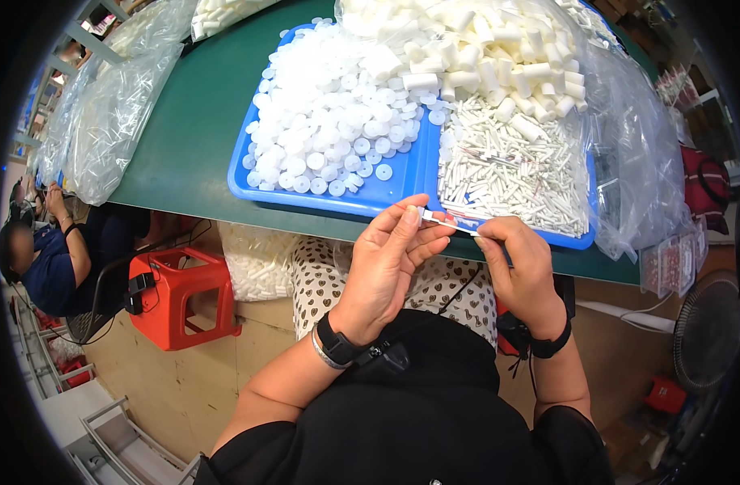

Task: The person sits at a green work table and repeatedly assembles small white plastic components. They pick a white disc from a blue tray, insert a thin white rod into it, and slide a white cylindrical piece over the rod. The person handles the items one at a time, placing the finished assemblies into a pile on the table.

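In front of me, over the near edge of a blue divided tray (305, 202), both my hands hold one slim white piece (464, 230) with a bit of red near its middle. My left hand (379, 271) is closed on its left end with thumb and forefinger, palm turned up. The right end is pinched between thumb and fingertips of my right hand (522, 267). Small translucent white discs (329, 113) with centre holes fill the tray's left compartment. Short thin white sticks (511, 166), a few with red, lie heaped in the right compartment.
Cream foam-like cylinders (499, 61) spill from a clear bag behind the sticks. Plastic bags lie on the green table (188, 133) and beside the tray. A red stool (184, 295) and a seated person (50, 267) are at left; a fan (709, 331) stands at right.
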Demonstrator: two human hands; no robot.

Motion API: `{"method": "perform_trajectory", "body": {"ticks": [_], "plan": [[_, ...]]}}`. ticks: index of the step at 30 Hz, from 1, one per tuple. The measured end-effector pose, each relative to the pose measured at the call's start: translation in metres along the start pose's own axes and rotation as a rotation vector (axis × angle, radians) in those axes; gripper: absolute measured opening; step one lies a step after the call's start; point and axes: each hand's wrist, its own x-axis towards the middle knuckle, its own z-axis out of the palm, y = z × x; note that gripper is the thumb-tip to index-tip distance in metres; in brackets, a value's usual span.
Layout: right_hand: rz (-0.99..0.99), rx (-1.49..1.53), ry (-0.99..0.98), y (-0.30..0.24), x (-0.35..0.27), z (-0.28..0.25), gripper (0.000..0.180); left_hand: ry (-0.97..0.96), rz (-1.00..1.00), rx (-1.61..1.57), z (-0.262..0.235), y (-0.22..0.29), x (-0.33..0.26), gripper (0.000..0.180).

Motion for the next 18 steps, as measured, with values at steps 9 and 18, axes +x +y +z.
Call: {"method": "perform_trajectory", "body": {"ticks": [9, 18], "plan": [[0.857, 1.009, -0.266, -0.013, -0.004, 0.002, 0.02, -0.172, -0.008, 0.205, 0.005, -0.013, -0.014, 0.044], [0.398, 0.142, -0.127, -0.01, 0.01, -0.024, 0.016, -0.074, 0.016, 0.21, 0.001, -0.002, -0.026, 0.036]]}}
